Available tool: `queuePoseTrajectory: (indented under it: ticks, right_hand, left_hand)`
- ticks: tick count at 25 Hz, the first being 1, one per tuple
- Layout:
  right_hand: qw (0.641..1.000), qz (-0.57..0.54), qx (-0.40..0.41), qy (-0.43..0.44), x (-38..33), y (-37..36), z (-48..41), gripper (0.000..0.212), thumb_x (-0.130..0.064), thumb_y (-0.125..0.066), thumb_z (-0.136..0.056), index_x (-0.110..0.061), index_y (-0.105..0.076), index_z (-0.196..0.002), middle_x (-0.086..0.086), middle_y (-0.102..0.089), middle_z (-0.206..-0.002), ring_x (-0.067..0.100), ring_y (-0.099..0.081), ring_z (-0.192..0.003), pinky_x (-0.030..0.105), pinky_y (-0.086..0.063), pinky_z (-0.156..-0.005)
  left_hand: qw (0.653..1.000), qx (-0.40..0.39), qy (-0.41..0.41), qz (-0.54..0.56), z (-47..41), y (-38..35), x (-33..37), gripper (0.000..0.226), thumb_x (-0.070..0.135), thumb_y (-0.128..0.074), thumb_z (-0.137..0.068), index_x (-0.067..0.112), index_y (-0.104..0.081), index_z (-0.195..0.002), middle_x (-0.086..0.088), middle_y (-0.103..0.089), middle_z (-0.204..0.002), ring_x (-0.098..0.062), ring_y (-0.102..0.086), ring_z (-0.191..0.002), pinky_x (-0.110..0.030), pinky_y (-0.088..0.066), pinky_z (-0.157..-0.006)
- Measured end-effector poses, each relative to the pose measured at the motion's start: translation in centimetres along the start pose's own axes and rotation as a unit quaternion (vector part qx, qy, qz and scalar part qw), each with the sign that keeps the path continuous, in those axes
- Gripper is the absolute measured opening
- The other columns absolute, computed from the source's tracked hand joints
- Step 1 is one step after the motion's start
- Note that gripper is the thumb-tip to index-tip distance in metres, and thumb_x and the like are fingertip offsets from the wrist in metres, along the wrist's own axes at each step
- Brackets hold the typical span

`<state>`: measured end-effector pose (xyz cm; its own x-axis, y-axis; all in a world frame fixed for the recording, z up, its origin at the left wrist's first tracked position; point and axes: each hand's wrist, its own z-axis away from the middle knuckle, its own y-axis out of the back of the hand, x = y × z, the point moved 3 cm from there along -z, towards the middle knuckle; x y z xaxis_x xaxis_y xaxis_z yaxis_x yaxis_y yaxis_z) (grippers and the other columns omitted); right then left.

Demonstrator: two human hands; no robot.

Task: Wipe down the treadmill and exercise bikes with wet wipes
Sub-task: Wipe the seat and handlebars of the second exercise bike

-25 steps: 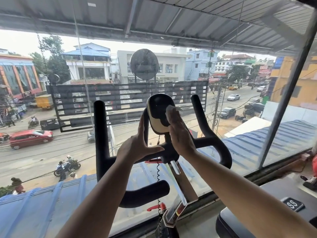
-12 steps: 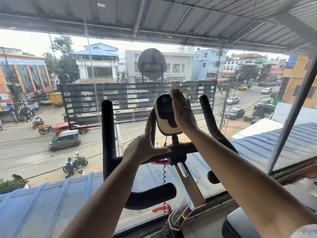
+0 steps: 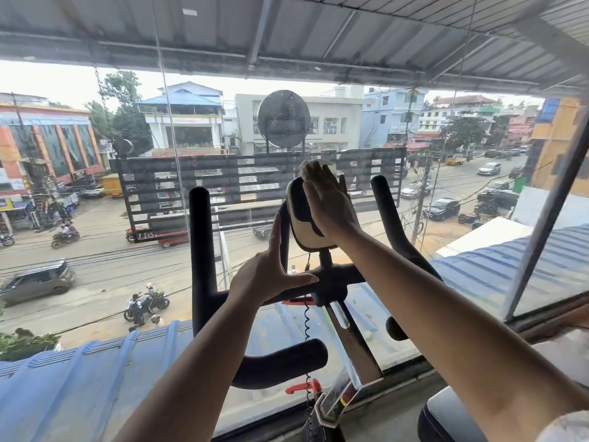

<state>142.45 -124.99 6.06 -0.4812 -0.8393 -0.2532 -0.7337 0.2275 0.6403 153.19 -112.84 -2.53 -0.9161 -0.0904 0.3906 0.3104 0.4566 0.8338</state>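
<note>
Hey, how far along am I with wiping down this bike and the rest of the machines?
Nothing shows as finished; no surface looks visibly wiped. In hand: your right hand presses the wet wipe flat on the bike's console, near its top, while the left hand braces on the handlebar. Left, as far as I can see: the handlebar grips and frame. No treadmill is in view.
</note>
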Motion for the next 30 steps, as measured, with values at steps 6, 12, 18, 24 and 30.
queuePoseTrajectory:
  ticks: [6,12,18,24,30]
  right_hand:
    - [0.97,0.072,0.019,0.231,0.8,0.2,5.0,0.049,-0.032,-0.03,-0.1,-0.017,-0.038,-0.147,0.004,-0.035,-0.153,0.018,-0.025,-0.145,0.045,-0.014,-0.12]
    - [0.981,0.042,0.125,0.14,2.1,0.9,5.5,0.048,-0.026,-0.041,-0.096,-0.011,-0.046,-0.141,0.007,-0.048,-0.144,0.017,-0.037,-0.139,0.05,-0.03,-0.113]
    - [0.977,0.063,0.109,0.169,1.1,0.6,6.2,0.05,-0.026,-0.046,-0.094,-0.009,-0.048,-0.14,0.008,-0.056,-0.137,0.021,-0.049,-0.13,0.041,-0.036,-0.112]
    - [0.979,0.104,0.144,0.096,0.3,0.1,5.4,0.046,-0.015,-0.039,-0.089,-0.003,-0.057,-0.13,0.013,-0.061,-0.125,0.032,-0.054,-0.114,0.042,-0.046,-0.1]
    - [0.965,0.186,0.146,0.113,0.7,0.2,4.5,0.055,0.003,-0.066,-0.078,-0.001,-0.055,-0.132,0.013,-0.061,-0.12,0.029,-0.059,-0.109,0.038,-0.054,-0.089]
  left_hand:
    - [1.0,0.006,-0.008,0.006,-0.2,-0.3,-0.3,0.137,0.074,-0.073,-0.063,0.046,0.035,-0.142,-0.003,-0.057,-0.064,-0.026,-0.06,-0.061,-0.04,-0.056,-0.062]
    - [1.0,0.0,-0.005,0.009,-0.2,-0.3,-0.6,0.138,0.081,-0.068,-0.059,0.045,0.037,-0.141,-0.017,-0.07,-0.087,-0.029,-0.065,-0.071,-0.044,-0.058,-0.068]
    - [1.0,-0.002,-0.006,0.018,0.0,-0.2,-0.2,0.136,0.073,-0.073,-0.064,0.046,0.036,-0.141,-0.009,-0.062,-0.068,-0.029,-0.063,-0.065,-0.044,-0.058,-0.066]
    - [1.0,0.002,-0.013,0.018,-0.1,-0.1,-0.1,0.137,0.073,-0.073,-0.063,0.045,0.036,-0.142,-0.012,-0.066,-0.074,-0.029,-0.062,-0.064,-0.043,-0.057,-0.065]
    - [1.0,-0.003,-0.008,0.003,-0.1,-0.2,-0.2,0.137,0.073,-0.072,-0.064,0.043,0.036,-0.142,-0.005,-0.058,-0.067,-0.029,-0.063,-0.064,-0.043,-0.058,-0.066]
